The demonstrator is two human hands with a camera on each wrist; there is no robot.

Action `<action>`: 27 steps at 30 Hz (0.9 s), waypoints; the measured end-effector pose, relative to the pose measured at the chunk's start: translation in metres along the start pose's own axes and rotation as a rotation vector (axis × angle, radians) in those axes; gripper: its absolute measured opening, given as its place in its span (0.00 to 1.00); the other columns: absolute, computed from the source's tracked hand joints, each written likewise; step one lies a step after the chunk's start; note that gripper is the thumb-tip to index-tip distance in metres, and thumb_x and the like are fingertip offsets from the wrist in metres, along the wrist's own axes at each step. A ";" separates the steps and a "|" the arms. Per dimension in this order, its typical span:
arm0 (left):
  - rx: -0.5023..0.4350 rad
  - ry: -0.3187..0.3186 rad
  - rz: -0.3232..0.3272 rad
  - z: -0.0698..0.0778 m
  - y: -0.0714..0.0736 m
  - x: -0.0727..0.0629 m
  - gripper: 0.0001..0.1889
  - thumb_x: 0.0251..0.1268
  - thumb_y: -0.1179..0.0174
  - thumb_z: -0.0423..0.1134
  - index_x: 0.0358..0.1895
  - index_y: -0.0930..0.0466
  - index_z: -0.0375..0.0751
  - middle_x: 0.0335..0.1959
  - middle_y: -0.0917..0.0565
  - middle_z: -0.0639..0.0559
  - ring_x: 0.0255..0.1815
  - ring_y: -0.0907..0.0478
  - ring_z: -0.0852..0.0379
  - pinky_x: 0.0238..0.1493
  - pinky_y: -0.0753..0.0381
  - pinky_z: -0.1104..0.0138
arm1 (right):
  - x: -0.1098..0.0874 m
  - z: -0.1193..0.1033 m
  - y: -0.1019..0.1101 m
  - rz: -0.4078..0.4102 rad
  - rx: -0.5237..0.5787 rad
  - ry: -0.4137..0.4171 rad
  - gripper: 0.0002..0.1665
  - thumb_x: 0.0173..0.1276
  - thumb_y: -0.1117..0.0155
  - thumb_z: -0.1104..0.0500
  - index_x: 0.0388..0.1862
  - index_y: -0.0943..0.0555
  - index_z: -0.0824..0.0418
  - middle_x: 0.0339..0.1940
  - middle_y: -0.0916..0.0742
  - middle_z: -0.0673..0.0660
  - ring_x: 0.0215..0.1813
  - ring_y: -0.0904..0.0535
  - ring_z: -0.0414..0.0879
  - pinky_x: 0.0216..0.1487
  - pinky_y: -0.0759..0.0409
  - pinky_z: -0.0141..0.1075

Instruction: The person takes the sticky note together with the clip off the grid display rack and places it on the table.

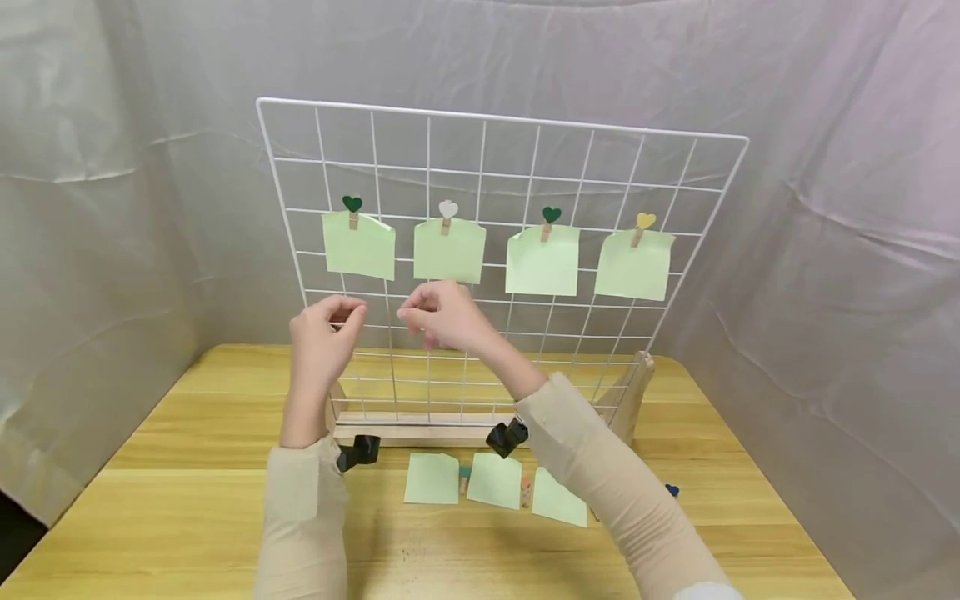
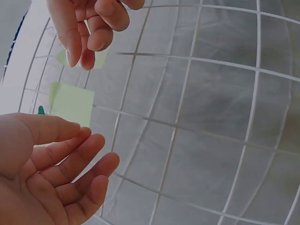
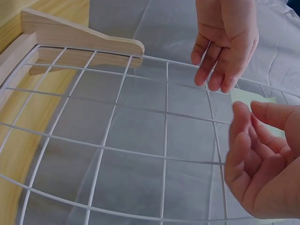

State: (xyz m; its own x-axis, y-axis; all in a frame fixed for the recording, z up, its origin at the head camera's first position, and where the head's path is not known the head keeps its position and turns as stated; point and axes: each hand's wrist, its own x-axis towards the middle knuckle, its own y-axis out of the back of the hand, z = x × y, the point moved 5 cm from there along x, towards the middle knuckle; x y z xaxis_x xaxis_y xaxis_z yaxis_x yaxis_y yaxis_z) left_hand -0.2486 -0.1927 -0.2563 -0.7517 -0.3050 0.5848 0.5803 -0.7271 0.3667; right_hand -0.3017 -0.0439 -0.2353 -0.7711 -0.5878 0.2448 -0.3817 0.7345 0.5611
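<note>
your left hand [image 1: 322, 337] and right hand [image 1: 447, 317], both released, fingers loosely bent, hover at a white wire grid [image 1: 502, 119]; four green notes [image 1: 449, 255] hang from heart-topped clips [image 1: 447, 209] above them and off to the right, while three more notes [image 1: 494, 482] lie on the wooden table [image 1: 180, 508] below.

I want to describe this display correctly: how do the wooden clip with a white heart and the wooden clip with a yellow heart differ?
The white-heart clip stands nearly upright; the yellow-heart clip leans, top to the right. The white-heart clip is second from left in the row, the yellow-heart clip rightmost. Each grips a pale green paper note.
</note>
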 end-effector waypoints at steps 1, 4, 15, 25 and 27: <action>-0.004 0.001 0.017 0.000 0.002 0.001 0.09 0.60 0.46 0.33 0.35 0.20 0.30 0.30 0.19 0.40 0.30 0.24 0.50 0.30 0.28 0.71 | 0.001 -0.002 0.001 0.009 0.012 0.011 0.08 0.64 0.43 0.61 0.32 0.21 0.66 0.18 0.20 0.56 0.18 0.25 0.56 0.17 0.27 0.34; -0.019 0.005 0.059 0.002 0.006 0.004 0.09 0.60 0.46 0.33 0.35 0.20 0.29 0.30 0.19 0.39 0.30 0.24 0.50 0.30 0.29 0.74 | 0.002 -0.007 0.002 0.030 0.045 0.036 0.07 0.64 0.44 0.62 0.30 0.22 0.66 0.18 0.21 0.60 0.16 0.26 0.55 0.18 0.27 0.34; -0.100 0.011 0.238 0.009 0.024 0.017 0.09 0.59 0.46 0.31 0.38 0.20 0.30 0.34 0.19 0.42 0.33 0.26 0.58 0.32 0.31 0.76 | 0.012 -0.024 0.007 0.051 -0.008 0.072 0.07 0.64 0.43 0.61 0.31 0.22 0.65 0.18 0.20 0.59 0.16 0.27 0.52 0.18 0.28 0.32; -0.191 0.071 0.311 0.008 0.030 0.033 0.10 0.58 0.47 0.31 0.40 0.21 0.30 0.36 0.20 0.43 0.37 0.25 0.61 0.34 0.31 0.75 | 0.017 -0.044 0.008 0.072 -0.096 0.117 0.06 0.64 0.44 0.60 0.32 0.22 0.63 0.17 0.21 0.55 0.13 0.28 0.47 0.19 0.30 0.31; -0.224 0.074 0.321 0.007 0.029 0.035 0.10 0.58 0.47 0.31 0.39 0.21 0.30 0.35 0.21 0.44 0.36 0.25 0.61 0.34 0.31 0.75 | 0.018 -0.048 0.008 0.080 -0.098 0.137 0.06 0.64 0.44 0.61 0.32 0.22 0.63 0.17 0.21 0.55 0.13 0.27 0.47 0.19 0.29 0.32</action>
State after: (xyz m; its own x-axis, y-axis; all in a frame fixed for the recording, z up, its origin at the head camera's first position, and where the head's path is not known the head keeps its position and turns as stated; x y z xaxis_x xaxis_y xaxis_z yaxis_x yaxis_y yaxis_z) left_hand -0.2557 -0.2203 -0.2201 -0.5688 -0.5760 0.5871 0.7128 -0.7013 0.0024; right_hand -0.2942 -0.0651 -0.1888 -0.7182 -0.5741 0.3933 -0.2649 0.7481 0.6084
